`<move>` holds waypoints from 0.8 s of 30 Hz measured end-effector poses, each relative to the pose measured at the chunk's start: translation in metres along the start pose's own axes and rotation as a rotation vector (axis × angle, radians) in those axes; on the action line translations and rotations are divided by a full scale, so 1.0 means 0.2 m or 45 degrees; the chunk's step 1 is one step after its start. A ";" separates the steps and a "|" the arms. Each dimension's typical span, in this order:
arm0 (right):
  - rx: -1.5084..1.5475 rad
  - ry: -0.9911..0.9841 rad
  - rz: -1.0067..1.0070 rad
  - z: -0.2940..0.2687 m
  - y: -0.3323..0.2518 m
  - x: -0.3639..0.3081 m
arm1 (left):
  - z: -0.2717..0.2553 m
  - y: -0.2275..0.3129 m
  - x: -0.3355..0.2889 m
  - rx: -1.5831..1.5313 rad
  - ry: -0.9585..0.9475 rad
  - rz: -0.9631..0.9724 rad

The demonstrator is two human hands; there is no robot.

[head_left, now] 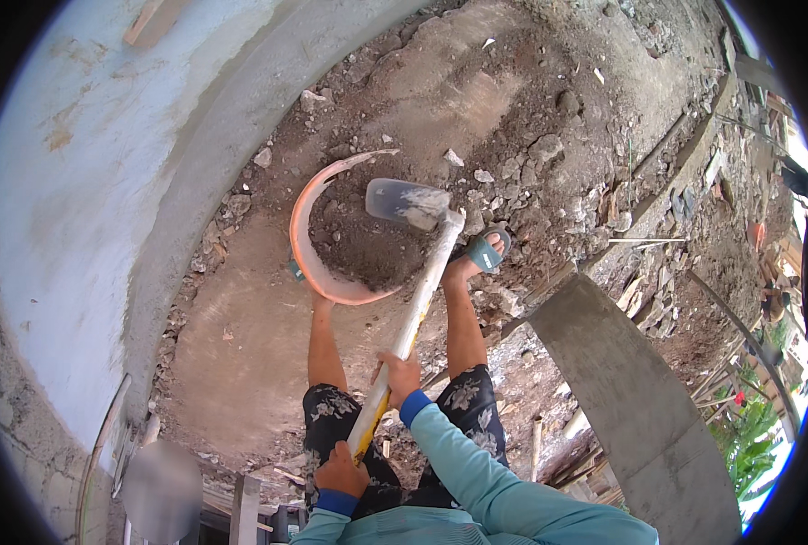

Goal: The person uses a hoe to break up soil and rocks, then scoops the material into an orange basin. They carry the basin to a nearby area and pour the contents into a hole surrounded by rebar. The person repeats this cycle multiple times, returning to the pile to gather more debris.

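Observation:
A hoe with a long white and yellow handle (388, 397) slants up and away from my lap. My left hand (341, 471) wraps round the lower end of the handle. Higher up the same handle, my right hand (401, 378) is closed round it. The hoe's flat metal blade (397, 199) is over dark loose soil (354, 238). A curved orange tub (309, 259) with a jagged, broken-looking edge surrounds part of this soil on the left and near sides. Whether the blade touches the soil, I cannot tell.
My sandalled right foot (487, 251) stands beside the hoe head; the tub mostly hides the left one. A pale wall (68, 209) curves along the left. Rubble (536, 163) lies on the far right. A grey concrete slab or post (635, 409) stands near right.

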State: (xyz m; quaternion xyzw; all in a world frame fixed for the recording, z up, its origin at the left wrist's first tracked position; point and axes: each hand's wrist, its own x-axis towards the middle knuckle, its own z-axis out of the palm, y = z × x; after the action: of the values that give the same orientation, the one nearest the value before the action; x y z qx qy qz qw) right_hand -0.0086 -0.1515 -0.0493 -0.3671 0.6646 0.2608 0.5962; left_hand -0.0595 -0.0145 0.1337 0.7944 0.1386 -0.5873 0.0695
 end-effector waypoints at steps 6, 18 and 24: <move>-0.232 -0.131 -0.492 0.01 -0.86 0.38 | -0.18 0.59 0.49 -0.356 0.269 0.307; 0.318 -0.692 -0.587 -0.13 -2.43 0.23 | -0.27 0.28 1.17 -0.680 0.003 0.533; -0.113 -0.068 -1.082 0.05 -1.66 0.50 | -0.63 -0.05 1.95 -0.532 0.383 0.365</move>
State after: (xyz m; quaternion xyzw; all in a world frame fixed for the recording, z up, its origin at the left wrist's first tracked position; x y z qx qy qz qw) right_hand 0.2611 -0.3598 -0.1193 -0.6266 0.4268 0.0298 0.6514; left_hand 0.1581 0.0836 -0.2002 0.8524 0.1517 -0.4060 0.2925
